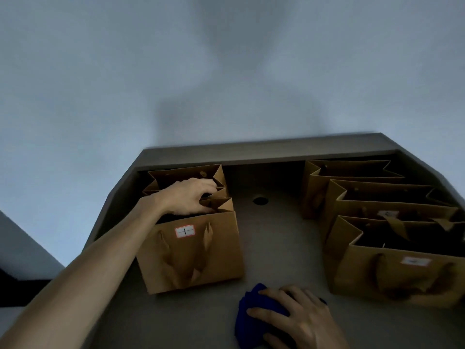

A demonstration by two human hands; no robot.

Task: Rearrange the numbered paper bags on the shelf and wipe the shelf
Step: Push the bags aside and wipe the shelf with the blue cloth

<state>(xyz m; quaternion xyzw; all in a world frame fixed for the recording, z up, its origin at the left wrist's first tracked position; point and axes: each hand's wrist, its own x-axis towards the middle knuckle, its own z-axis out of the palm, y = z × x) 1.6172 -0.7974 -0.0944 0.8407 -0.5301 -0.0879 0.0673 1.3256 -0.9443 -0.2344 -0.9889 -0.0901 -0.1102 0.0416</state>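
1. One long grey-brown shelf surface runs along the pale wall, with a raised back ledge and a small round dark hole near the middle rear.
2. Three brown paper bags with twisted handles stand in a row on the right side, one behind another, mouths open; the nearest carries a white label too blurred to read.
3. A brown paper bag with a red-edged white label marked "1" stands upright on the left side, with more brown bags pressed close behind it.
4. The left hand reaches over that front bag's top edge, fingers curled down onto the bag rims behind it; which rim it grips is hard to tell.
5. The right hand lies fingers spread over a crumpled deep-blue cloth, pressing it onto the shelf's front centre, between the two groups of bags.
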